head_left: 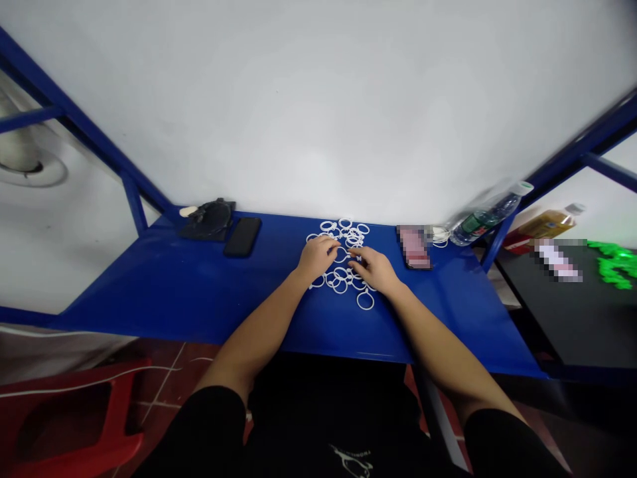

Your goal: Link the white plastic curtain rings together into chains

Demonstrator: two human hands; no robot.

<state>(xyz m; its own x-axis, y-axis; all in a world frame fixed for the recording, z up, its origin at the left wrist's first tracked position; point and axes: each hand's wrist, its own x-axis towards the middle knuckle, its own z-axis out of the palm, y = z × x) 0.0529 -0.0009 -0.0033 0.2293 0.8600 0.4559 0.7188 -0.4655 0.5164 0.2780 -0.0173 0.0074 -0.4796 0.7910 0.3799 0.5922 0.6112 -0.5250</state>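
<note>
Between my two hands is a white ring (341, 260) with a small knob, much like a curtain ring. The fingers of my left hand (316, 257) are pinched at its upper left edge. On the ring's right side, my right hand (377, 269) has thumb and fingers closed around its knob end; the exact grip is too small to see clearly. Similar white rings lie on the blue table around both hands. Several overlap in a pile behind them, others lie in front, and one loose ring (365, 301) is nearest to me.
Left on the blue table (199, 292) are a black phone (243, 237) and a crumpled black bag (212, 220). To the right lie another phone (415, 249), a white cable (440, 235) and a plastic bottle (490, 216). A red chair (114, 425) stands below left.
</note>
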